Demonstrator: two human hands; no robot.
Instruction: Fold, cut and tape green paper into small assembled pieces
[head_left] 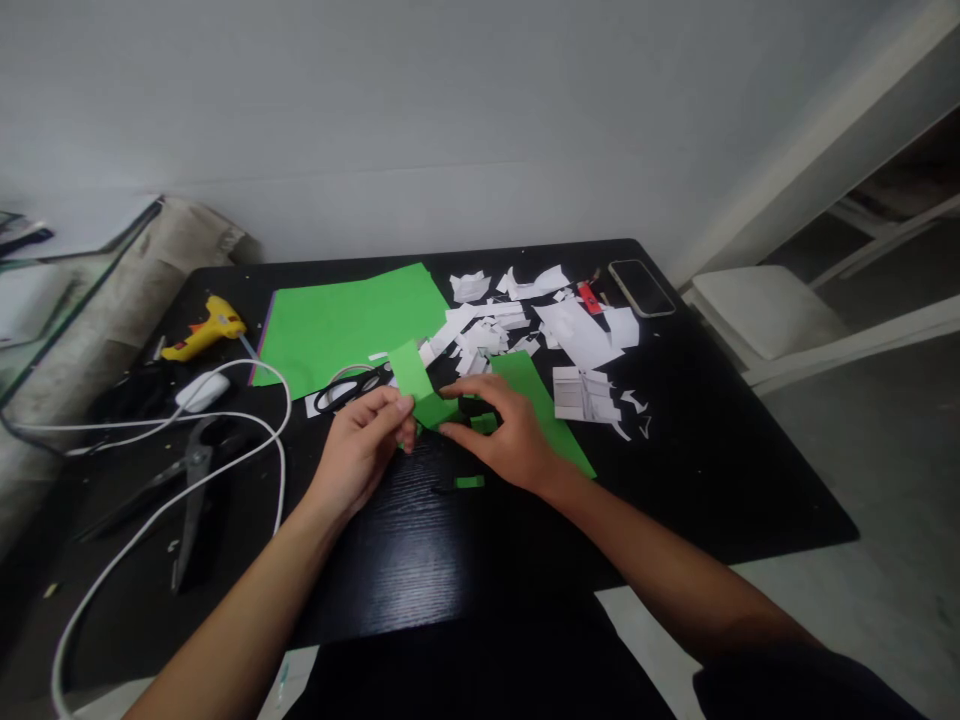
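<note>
Above the middle of the black table, my left hand (369, 440) pinches a folded strip of green paper (410, 372) between thumb and fingers. My right hand (506, 425) closes on the strip's right end, with thumb and forefinger curved toward each other. Beneath the right hand lies a green sheet (541, 405), partly covered by it. A small green piece (469, 482) rests on the table just below the hands. Black-handled scissors (341, 390) lie behind my left hand, their blades partly hidden.
A stack of green sheets (345, 325) lies at the back. White paper scraps (484, 345) spread across the middle, near a phone (641, 288). To the left are a yellow glue gun (206, 330), large shears (195, 480) and a looping white cable (283, 440). A white stool (765, 310) stands right.
</note>
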